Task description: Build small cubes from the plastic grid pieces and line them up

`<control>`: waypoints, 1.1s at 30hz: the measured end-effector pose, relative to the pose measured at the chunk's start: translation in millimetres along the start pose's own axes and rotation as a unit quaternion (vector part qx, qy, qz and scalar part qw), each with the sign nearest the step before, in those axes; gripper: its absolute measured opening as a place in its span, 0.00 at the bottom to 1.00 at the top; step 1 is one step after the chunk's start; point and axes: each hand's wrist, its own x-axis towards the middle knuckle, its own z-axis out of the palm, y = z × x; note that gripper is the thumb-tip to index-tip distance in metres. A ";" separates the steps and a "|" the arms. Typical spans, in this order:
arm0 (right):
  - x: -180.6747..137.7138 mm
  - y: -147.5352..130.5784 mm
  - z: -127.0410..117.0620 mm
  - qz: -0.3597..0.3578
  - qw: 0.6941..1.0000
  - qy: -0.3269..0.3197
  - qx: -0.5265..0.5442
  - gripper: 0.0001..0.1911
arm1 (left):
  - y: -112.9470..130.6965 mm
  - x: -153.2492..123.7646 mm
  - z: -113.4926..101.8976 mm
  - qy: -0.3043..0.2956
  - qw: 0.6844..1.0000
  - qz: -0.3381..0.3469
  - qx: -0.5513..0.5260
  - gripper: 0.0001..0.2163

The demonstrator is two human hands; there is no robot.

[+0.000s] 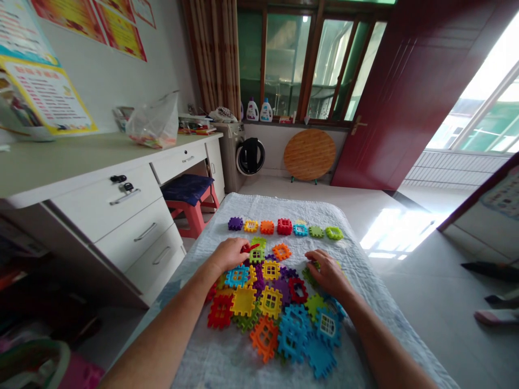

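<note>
A heap of colourful plastic interlocking tiles (271, 308) lies on a table covered with a pale blue-white cloth (251, 208). My left hand (230, 254) is curled at the heap's far left edge, fingers closed on a small red piece (251, 248). My right hand (326, 272) rests on the heap's right side, fingers bent down over a green tile (311, 275). Beyond the heap several tiles stand in a row (284, 227), running from purple at the left to green at the right. An orange tile (281, 251) lies between the row and the heap.
A white desk with drawers (121, 208) runs along the left, with a plastic bag (154, 123) on top and a red stool (188, 202) under it. A round wooden tabletop (309, 154) leans on the far wall beside a dark red door (409, 92).
</note>
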 end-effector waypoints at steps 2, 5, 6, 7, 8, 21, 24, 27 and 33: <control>-0.2 -0.5 -0.2 0.000 1.000 0.001 0.002 0.12 | 3.6 -0.3 -2.7 0.017 1.000 0.002 0.003 0.08; 0.0 -1.7 -1.1 -0.001 1.000 0.003 0.003 0.12 | 13.9 -4.2 -10.6 0.041 0.998 0.021 -0.035 0.10; 0.1 -2.2 -1.4 -0.002 1.000 0.003 0.004 0.12 | 19.3 -6.2 -13.6 0.044 0.997 0.031 -0.062 0.10; 0.2 -2.6 -1.6 -0.002 1.000 0.004 0.005 0.12 | 25.6 -8.5 -16.5 0.042 0.994 0.039 -0.091 0.11; 0.3 -2.9 -1.7 -0.003 1.000 0.004 0.008 0.12 | 32.9 -11.0 -18.9 0.036 0.991 0.045 -0.121 0.12; -0.4 -24.2 -16.0 -0.064 0.996 -0.026 0.047 0.11 | 30.8 -17.6 -8.6 0.140 0.985 0.057 -0.079 0.13; -4.8 -39.1 -25.2 -0.087 0.989 -0.115 0.030 0.17 | 0.3 -22.6 -4.4 0.172 0.983 0.020 -0.053 0.11; -8.6 -47.7 -25.1 -0.086 0.984 -0.155 -0.013 0.21 | -22.9 -27.6 3.6 0.174 0.982 -0.013 -0.072 0.12; -5.7 -45.1 -16.0 -0.072 0.987 -0.140 -0.017 0.07 | -38.2 -33.5 18.1 0.158 0.977 -0.049 -0.137 0.14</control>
